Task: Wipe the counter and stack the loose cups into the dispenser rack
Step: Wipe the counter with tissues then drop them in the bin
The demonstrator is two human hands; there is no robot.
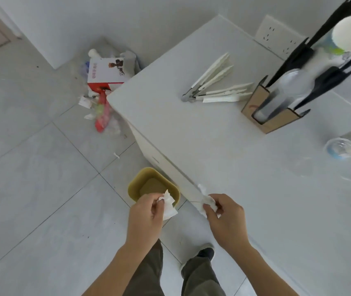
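Note:
My left hand (pixel 146 218) pinches a crumpled white tissue (pixel 168 207) over the olive-yellow bin (pixel 135 188) on the floor. At the near edge of the white counter (pixel 223 157), my right hand (pixel 226 218) grips a second white tissue piece (pixel 207 201). The dispenser rack (pixel 274 114), a cardboard base with black rails, stands at the counter's back right and holds clear cups. A white paper cup (pixel 349 33) sits at the rack's top. A loose clear cup (pixel 338 149) lies on its side at the counter's right edge.
White tongs and serrated plastic utensils (pixel 217 86) lie on the counter left of the rack. A pile of rubbish with a red-and-white box (pixel 106 75) sits on the tiled floor by the wall. A wall socket (pixel 277 35) is behind the counter.

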